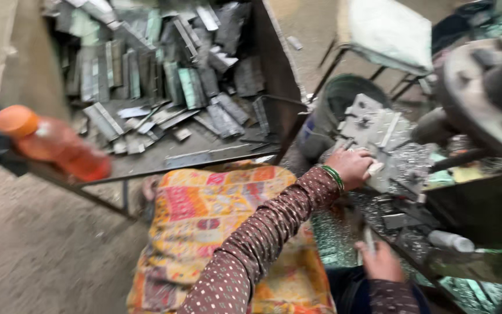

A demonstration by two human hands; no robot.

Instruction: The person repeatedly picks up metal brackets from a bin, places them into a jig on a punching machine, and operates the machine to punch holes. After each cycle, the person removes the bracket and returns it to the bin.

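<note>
**Two hands among hard, sharp bits of metal**

Nearest to us, the right hand (382,261) is low down, just in front of the machine's surface (466,267). Its fingers are curled round something thin and pale that sticks up. The picture is blurry there, so I cannot tell what that thin thing is.

A bit farther on, the left hand (352,167) reaches across, over a bright patterned cloth (204,215). It has green bangles (333,176) on the wrist. Its fingers are closed on a small pale metal piece (375,168), right beside a pile of flat metal plates (373,131) that lies on the machine.

These plates look stiff and hard. They will not bend or squash. One small one is likely light, but a stack would be heavy. The edges look cut and may be sharp, and the flat faces look smooth, maybe slippery. I think the safe way is to pinch a piece on its flat faces, near the middle, and keep the fingers off the edges.

Farther away, to the left, a big metal tray (193,158) holds many more grey metal strips (164,75). An orange bottle (53,142) lies at the tray's near corner. A dark bucket (335,99) stands behind the pile.
</note>
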